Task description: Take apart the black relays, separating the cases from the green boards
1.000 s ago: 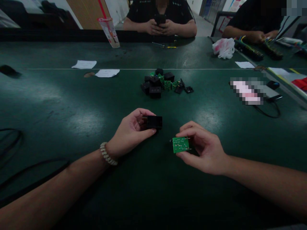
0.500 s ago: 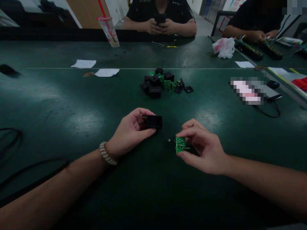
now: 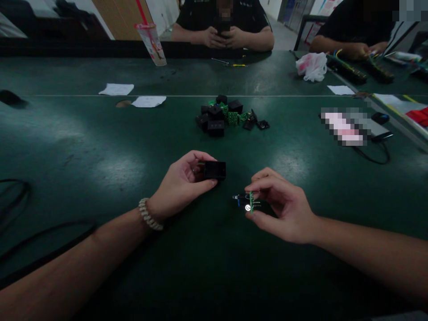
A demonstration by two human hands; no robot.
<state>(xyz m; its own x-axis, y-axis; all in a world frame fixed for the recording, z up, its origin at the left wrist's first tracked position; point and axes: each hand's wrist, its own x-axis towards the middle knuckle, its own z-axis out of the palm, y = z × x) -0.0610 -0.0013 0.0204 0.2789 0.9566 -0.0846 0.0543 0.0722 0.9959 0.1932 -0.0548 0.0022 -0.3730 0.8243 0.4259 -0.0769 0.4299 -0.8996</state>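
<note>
- Your left hand has thumb and fingers closed on the left end of the black case, probably so the near face stays uncovered.
- Right of the case, your right hand pinches the circuit board by opposite edges, likely sparing its pins.
- Parts pile sits beyond the case, on the tabletop.

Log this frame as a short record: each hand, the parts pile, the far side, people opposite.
Left hand: holds a black case; bracelet on wrist
Right hand: pinches a green circuit board, nearly edge-on
Contact: case and board apart
Pile: black cases and green boards, beyond both hands
Far side: cup with red straw, white plastic bag
People: two; the nearer-centre person holds a dark object in both hands
</note>
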